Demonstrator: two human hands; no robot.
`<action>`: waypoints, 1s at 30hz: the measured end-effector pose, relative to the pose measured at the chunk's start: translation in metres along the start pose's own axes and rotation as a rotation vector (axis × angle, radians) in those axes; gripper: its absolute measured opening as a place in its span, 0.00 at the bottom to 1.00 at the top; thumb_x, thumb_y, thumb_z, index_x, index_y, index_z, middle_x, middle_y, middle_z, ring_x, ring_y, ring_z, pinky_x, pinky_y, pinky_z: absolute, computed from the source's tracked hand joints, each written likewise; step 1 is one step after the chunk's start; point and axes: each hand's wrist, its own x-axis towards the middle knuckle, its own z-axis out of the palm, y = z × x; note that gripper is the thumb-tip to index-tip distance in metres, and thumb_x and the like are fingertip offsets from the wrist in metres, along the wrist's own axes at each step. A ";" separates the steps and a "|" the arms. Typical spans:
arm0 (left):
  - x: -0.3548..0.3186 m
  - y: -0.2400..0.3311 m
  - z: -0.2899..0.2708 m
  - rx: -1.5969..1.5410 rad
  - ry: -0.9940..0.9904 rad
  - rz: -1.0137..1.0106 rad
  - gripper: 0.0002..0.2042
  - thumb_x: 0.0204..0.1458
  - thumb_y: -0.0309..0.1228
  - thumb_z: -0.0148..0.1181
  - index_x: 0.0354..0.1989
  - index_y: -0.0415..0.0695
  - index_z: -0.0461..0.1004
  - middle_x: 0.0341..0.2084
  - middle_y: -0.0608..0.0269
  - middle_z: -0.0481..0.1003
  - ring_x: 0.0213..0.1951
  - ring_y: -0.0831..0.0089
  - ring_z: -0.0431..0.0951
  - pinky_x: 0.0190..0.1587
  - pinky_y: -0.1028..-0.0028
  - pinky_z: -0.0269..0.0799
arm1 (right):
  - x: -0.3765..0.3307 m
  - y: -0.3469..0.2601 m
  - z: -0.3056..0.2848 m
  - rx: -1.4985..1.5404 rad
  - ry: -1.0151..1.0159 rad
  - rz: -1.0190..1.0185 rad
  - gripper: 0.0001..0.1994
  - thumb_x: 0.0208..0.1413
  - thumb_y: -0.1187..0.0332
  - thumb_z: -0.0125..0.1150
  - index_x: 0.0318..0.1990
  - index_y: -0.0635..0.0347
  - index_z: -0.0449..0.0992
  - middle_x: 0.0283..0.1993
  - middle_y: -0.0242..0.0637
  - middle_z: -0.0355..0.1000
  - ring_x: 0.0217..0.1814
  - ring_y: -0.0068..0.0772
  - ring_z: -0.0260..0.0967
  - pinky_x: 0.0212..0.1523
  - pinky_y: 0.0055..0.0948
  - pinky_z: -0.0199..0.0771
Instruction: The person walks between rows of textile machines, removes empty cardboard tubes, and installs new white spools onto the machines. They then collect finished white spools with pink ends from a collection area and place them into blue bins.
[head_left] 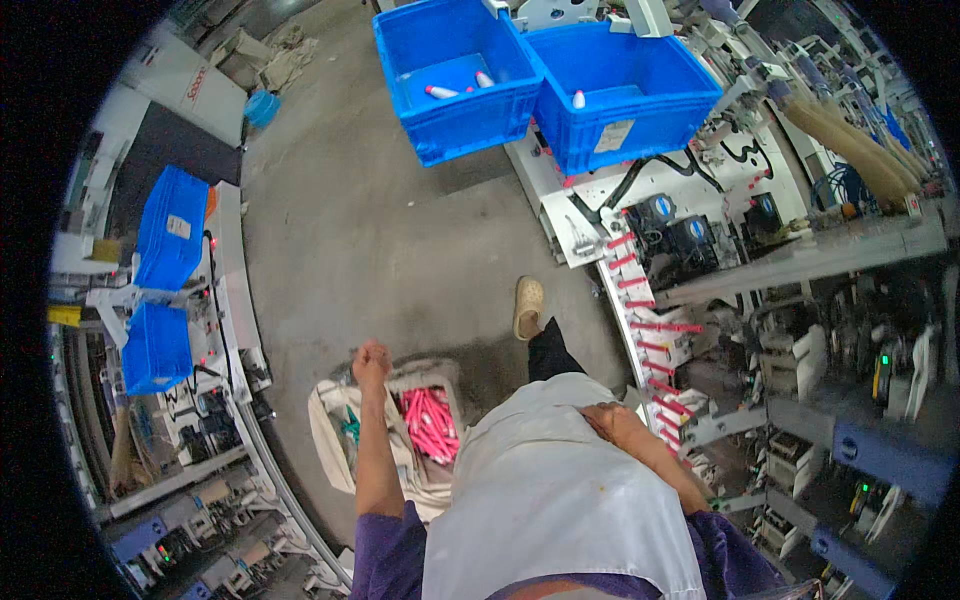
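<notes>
The left hand (pixel 371 362) is closed in a fist above a white sack (pixel 335 440) of pink tubes (pixel 430 420) on the floor (pixel 380 230). The right hand (pixel 600 418) lies flat against the white apron (pixel 550 500), fingers loosely open, holding nothing, beside a machine (pixel 700 300).

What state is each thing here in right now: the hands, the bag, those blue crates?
left hand: closed in a fist, above the bag's rim
right hand: resting flat on the white apron, holding nothing
cloth bag: open, holding pink tubes
left blue crate: open, nearly empty, a few bobbins inside
right blue crate: open, one bobbin showing
</notes>
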 end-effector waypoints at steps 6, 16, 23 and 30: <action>0.002 -0.010 0.061 0.093 -0.047 -0.332 0.07 0.52 0.32 0.57 0.38 0.46 0.72 0.26 0.70 0.72 0.30 0.79 0.72 0.30 0.78 0.70 | 0.143 0.036 -0.108 -0.194 0.135 -0.215 0.13 0.49 0.70 0.51 0.43 0.60 0.72 0.34 0.45 0.72 0.37 0.47 0.71 0.39 0.41 0.71; 0.091 0.163 0.160 0.578 0.036 0.365 0.06 0.54 0.27 0.54 0.34 0.37 0.74 0.25 0.66 0.74 0.29 0.82 0.70 0.34 0.80 0.67 | 0.247 0.044 -0.271 0.208 0.452 0.005 0.14 0.48 0.76 0.55 0.45 0.61 0.71 0.42 0.50 0.71 0.43 0.53 0.69 0.45 0.39 0.69; 0.234 0.374 0.366 1.017 -0.492 0.963 0.10 0.48 0.25 0.58 0.40 0.42 0.74 0.35 0.53 0.76 0.37 0.62 0.76 0.39 0.67 0.71 | 0.278 0.010 -0.274 0.318 0.637 0.216 0.09 0.48 0.78 0.55 0.39 0.63 0.74 0.38 0.48 0.72 0.40 0.51 0.71 0.41 0.38 0.71; 0.418 0.271 0.477 1.992 -1.065 0.989 0.18 0.44 0.25 0.51 0.47 0.48 0.69 0.44 0.53 0.72 0.44 0.54 0.73 0.43 0.57 0.69 | 0.338 -0.046 -0.292 0.340 0.598 0.278 0.14 0.43 0.82 0.55 0.39 0.58 0.74 0.40 0.39 0.73 0.41 0.43 0.70 0.42 0.35 0.68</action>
